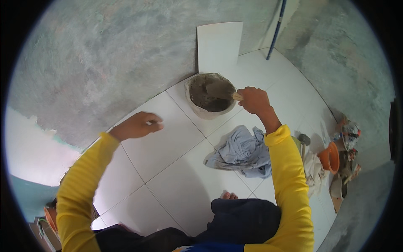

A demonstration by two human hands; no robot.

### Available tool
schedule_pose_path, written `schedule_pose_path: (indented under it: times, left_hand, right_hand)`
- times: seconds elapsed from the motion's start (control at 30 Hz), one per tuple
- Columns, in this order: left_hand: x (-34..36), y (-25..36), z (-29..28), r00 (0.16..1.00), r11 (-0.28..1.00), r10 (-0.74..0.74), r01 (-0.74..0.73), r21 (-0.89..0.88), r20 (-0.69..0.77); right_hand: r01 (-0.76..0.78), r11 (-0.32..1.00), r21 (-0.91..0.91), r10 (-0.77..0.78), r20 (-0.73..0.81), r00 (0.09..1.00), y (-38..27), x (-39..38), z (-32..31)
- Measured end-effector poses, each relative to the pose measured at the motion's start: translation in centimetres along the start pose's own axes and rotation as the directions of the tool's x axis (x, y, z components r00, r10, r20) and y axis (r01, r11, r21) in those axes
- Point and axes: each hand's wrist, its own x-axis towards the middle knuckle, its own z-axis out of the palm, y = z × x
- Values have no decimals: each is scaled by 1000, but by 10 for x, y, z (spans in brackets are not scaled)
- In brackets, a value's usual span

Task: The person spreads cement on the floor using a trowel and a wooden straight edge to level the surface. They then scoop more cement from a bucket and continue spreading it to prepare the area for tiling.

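Note:
A round bucket, crusted with cement, stands on the white tiled floor near the wall and holds dark grey wet mortar. My right hand grips the pale wooden handle of a trowel at the bucket's right rim. The blade lies inside the bucket, against the mortar. To the left of the bucket, my left hand hovers over the tiles, its fingers loosely bent and apart, with nothing seen in them. A crumpled grey-blue cloth lies on the floor below my right hand.
A white panel leans on the rough grey wall behind the bucket. In the far corner stands a blue pole. Along the right wall are a hammer, an orange pot and assorted clutter. My knee is near the front.

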Motion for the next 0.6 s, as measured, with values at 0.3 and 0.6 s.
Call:
schedule_pose_path:
  times: [0.3,0.6]
  left_hand:
    - [173,32,127,874,412,-477,125,-903,-96]
    - [227,-33,179,823,951,234,-303,-52,-517]
  right_hand:
    - [251,967,42,-254,75,964,8,77,71]
    - [93,959,269,-67,-104,992,3,45,115]
